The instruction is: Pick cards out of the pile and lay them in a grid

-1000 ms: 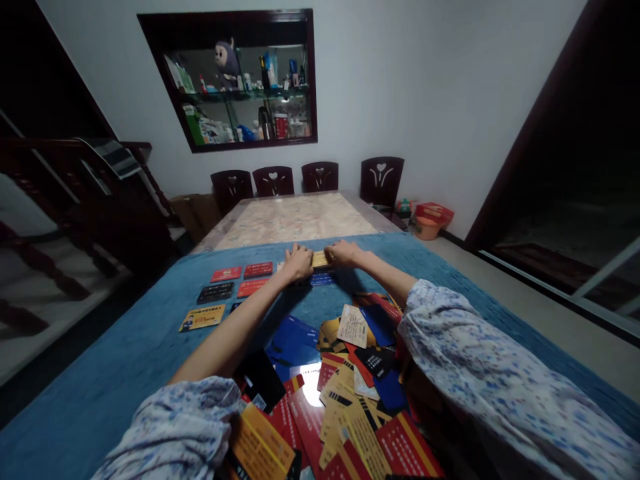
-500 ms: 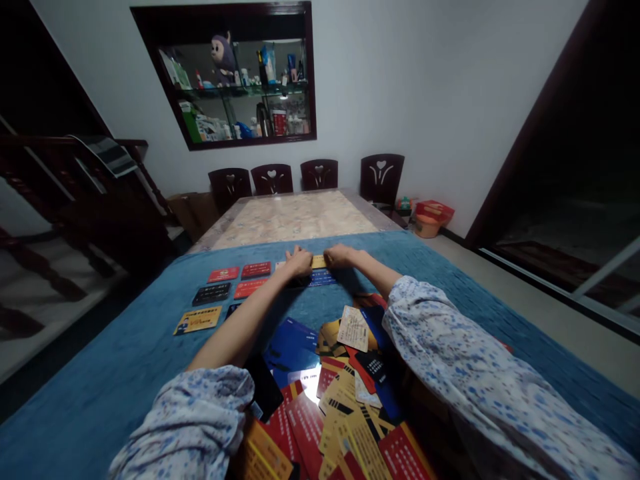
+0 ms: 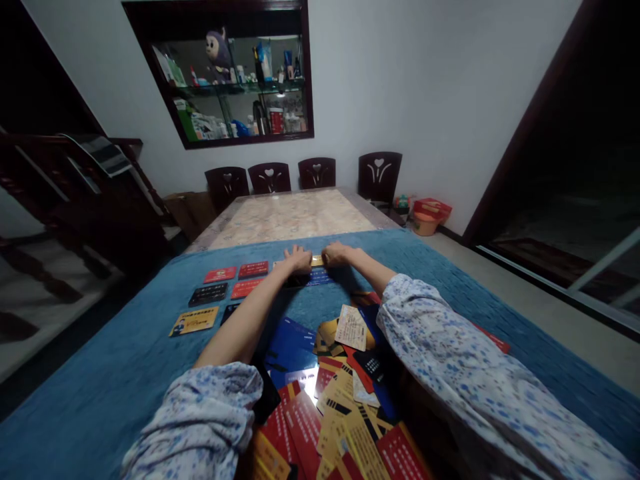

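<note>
At the far row of laid-out cards, a yellow card lies between my two hands. My left hand is closed at its left end, some fingers bent away from it. My right hand is curled closed at its right end. A blue card lies just below the yellow one. To the left lie two red cards in the same row, a black card, another red card and a gold card. My left forearm partly hides other cards in these rows.
Close to me is a loose, overlapping pile of red, gold, blue and black cards. A blue cloth covers the near table; the patterned tabletop shows beyond it. Dark chairs stand at the far end.
The whole view has shifted slightly. Both hands stay at the yellow card, with only a very small movement. The laid-out cards and the pile look the same.
</note>
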`<state>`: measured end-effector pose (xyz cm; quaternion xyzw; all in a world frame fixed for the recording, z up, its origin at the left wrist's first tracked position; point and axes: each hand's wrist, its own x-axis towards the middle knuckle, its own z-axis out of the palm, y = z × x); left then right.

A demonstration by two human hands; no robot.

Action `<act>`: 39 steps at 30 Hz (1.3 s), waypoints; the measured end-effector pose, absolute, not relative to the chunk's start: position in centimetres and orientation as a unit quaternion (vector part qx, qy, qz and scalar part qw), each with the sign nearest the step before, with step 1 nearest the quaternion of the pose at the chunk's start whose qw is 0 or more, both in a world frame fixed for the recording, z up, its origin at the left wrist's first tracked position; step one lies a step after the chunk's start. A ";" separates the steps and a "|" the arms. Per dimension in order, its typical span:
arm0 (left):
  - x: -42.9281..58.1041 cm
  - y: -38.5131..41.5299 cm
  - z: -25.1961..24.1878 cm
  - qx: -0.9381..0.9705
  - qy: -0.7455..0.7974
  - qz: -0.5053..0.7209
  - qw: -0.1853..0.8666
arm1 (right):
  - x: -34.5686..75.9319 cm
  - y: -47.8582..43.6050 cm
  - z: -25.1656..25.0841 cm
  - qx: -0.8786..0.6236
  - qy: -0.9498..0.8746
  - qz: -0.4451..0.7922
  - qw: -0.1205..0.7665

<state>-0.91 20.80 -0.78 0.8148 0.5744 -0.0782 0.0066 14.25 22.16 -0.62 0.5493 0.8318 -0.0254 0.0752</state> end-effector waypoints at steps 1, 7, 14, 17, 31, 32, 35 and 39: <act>-0.9 20.8 -0.7 0.813 0.577 -0.082 0.007 | 14.2 22.3 -0.6 0.549 0.832 -0.030 0.078; -0.8 20.5 -0.2 0.811 0.578 -0.089 0.013 | 13.8 22.9 -0.9 0.549 0.830 -0.044 0.086; -0.9 20.3 0.0 0.817 0.570 -0.088 0.012 | 13.2 23.1 -0.7 0.558 0.822 -0.051 0.099; -1.0 20.4 -0.1 0.818 0.569 -0.084 0.012 | 13.3 23.0 -0.6 0.561 0.820 -0.055 0.099; -1.2 20.0 0.1 0.830 0.555 -0.060 -0.002 | 15.2 21.4 0.3 0.555 0.829 -0.055 0.030; -1.2 19.8 0.3 0.831 0.554 -0.056 -0.004 | 15.6 21.1 0.5 0.555 0.830 -0.055 0.024; -0.9 18.9 0.6 0.834 0.551 -0.040 -0.012 | 17.1 20.1 1.2 0.556 0.829 -0.055 0.014; -0.2 17.5 0.8 0.839 0.544 -0.005 -0.021 | 19.3 18.2 2.0 0.558 0.828 -0.052 0.003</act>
